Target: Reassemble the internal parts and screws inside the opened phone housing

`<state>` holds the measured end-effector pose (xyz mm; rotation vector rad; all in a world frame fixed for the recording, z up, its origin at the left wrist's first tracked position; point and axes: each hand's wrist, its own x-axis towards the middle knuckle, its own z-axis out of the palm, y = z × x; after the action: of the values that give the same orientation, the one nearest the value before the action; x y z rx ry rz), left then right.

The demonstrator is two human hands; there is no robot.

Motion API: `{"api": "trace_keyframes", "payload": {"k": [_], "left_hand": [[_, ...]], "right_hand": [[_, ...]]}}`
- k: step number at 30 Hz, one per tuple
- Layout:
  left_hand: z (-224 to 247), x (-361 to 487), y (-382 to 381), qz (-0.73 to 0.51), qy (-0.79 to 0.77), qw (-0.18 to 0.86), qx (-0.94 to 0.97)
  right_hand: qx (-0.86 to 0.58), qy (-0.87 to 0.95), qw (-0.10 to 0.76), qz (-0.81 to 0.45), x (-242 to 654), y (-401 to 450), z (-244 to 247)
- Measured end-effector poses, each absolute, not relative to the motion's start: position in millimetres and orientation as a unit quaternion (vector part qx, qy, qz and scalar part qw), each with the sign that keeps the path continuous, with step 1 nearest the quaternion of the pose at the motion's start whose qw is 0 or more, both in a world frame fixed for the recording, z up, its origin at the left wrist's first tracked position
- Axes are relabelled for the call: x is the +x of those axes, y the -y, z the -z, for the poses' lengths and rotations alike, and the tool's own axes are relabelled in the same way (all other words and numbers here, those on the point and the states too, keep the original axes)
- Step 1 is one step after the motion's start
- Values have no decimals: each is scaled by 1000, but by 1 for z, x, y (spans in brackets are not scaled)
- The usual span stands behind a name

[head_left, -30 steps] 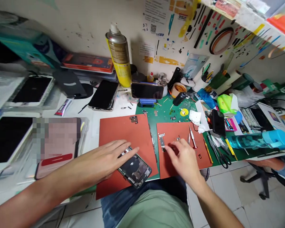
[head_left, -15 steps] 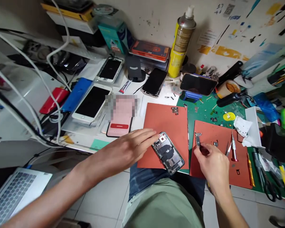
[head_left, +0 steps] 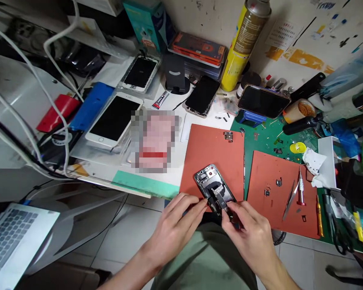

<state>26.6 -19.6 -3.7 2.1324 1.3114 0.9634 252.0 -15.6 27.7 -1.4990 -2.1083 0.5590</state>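
Observation:
An opened phone (head_left: 227,192) with its insides bare lies slanted on the left red-brown mat (head_left: 196,151), its lower end near the mat's front edge. My left hand (head_left: 181,225) is closed at its lower left side, fingertips on the frame. Between the thumb and fingers of my right hand (head_left: 249,229) is a phone circuit board (head_left: 220,198), a narrow grey and silver piece held just over the phone's housing. The fingertips hide the phone's bottom end. A small metal part (head_left: 228,136) rests near the same mat's top edge.
On the right mat (head_left: 263,173) lie tweezers (head_left: 290,200), a screwdriver (head_left: 301,187) and small parts. A white phone (head_left: 115,123), a phone on a blue stand (head_left: 263,101) and a yellow spray can (head_left: 240,48) stand around the mats. White cables (head_left: 33,76) hang at left.
My right hand has brought the circuit board left from the right mat to over the opened phone. My left hand has moved from the phone's top down to its lower left side.

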Motion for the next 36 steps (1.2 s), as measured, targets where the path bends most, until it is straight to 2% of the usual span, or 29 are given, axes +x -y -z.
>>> {"api": "trace_keyframes", "payload": {"k": [8,16,26,36], "left_hand": [[-3,12,-4,-351,-535,159,752],[-16,16,-38,-237,-551,217,770],[-22,35,-51,-189,-548,216,786],[-18,35,-48,-172,-519,115,829]], "right_hand": [[-525,802,231,-168,238,6,-15],[-494,830,212,-146,241,2,-16],[-478,830,220,-187,256,-2,-19],[-420,869,159,-207,261,-17,-20]]}}
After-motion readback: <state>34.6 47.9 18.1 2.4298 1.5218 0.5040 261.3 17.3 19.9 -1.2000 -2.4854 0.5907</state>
